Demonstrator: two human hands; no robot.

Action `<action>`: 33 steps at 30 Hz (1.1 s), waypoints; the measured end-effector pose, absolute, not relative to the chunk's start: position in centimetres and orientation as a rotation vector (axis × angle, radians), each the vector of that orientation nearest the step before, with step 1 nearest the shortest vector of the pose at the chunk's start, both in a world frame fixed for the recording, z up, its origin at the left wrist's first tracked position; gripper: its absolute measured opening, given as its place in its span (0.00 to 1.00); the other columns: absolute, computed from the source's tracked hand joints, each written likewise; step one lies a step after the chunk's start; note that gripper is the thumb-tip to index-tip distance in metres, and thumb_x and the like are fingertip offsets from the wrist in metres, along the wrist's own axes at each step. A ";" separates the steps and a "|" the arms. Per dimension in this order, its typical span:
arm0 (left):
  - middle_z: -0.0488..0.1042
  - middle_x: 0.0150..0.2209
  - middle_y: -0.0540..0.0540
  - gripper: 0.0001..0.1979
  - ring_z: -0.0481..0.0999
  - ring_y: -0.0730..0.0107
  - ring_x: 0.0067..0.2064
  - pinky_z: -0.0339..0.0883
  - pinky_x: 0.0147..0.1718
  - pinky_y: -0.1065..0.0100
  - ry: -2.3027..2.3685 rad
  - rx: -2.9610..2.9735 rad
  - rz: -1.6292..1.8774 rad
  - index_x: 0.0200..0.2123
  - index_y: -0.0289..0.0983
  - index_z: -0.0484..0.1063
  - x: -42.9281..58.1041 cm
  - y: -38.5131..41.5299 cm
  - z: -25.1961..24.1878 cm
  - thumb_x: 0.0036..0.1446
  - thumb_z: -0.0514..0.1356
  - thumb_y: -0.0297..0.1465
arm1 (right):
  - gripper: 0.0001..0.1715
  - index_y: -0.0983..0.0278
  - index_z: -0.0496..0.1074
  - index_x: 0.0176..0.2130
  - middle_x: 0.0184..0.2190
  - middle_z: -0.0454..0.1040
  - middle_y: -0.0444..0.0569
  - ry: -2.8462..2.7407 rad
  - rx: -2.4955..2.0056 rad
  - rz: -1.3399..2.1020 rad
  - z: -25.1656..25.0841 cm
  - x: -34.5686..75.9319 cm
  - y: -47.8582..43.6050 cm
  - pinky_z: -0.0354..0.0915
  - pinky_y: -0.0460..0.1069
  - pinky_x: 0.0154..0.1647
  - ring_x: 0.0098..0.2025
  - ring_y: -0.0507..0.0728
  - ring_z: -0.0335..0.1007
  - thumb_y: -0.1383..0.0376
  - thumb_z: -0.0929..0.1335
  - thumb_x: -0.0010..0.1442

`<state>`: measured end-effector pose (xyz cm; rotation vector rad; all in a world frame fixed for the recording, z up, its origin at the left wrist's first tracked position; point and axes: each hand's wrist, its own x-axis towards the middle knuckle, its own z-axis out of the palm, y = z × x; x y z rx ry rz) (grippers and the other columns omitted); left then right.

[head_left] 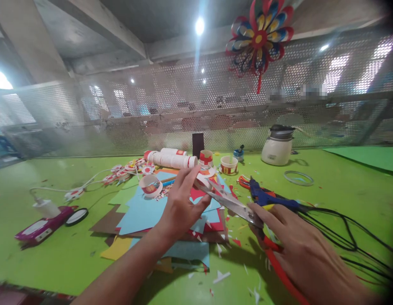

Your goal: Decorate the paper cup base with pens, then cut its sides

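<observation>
My right hand (294,245) is wrapped round the red handles of a pair of scissors (236,207). The blades point left and slightly away from me, a little apart. Between its thumb and fingers my left hand (180,207) pinches a small white paper piece (201,182), partly hidden by the fingers and the blades. The blade tips reach that piece. Below both hands lies a pile of coloured paper sheets (139,216), light blue on top. A cut paper cup (150,186) rests on the pile, left of my left hand.
A blue glue gun (263,195) with black cables lies beyond my right hand. Stacked paper cups (171,159), a red-and-white cup (206,159) and another cup (228,165) stand behind. A kettle (277,146), tape ring (298,178) and purple power strip (45,224) are farther out. Scraps litter the green table (98,271).
</observation>
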<state>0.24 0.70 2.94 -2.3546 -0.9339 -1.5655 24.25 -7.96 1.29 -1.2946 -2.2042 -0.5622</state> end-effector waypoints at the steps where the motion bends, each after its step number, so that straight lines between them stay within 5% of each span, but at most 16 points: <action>1: 0.68 0.53 0.39 0.30 0.69 0.59 0.54 0.69 0.53 0.56 -0.934 -2.359 -1.547 0.60 0.35 0.60 0.2 0.7 2.9 0.54 0.61 0.27 | 0.27 0.69 0.67 0.56 0.31 0.71 0.53 -2.209 -1.293 -0.581 1.3 24.3 -8.0 0.70 0.52 0.24 0.27 0.58 0.72 0.73 0.60 0.57; 33: 0.67 0.54 0.36 0.30 0.72 0.57 0.52 0.70 0.52 0.53 -0.990 -2.412 -1.472 0.64 0.36 0.54 0.7 0.2 2.6 0.61 0.59 0.32 | 0.23 0.67 0.62 0.55 0.24 0.65 0.46 -2.239 -1.236 -0.711 1.2 25.1 -8.0 0.64 0.50 0.19 0.20 0.56 0.67 0.72 0.58 0.60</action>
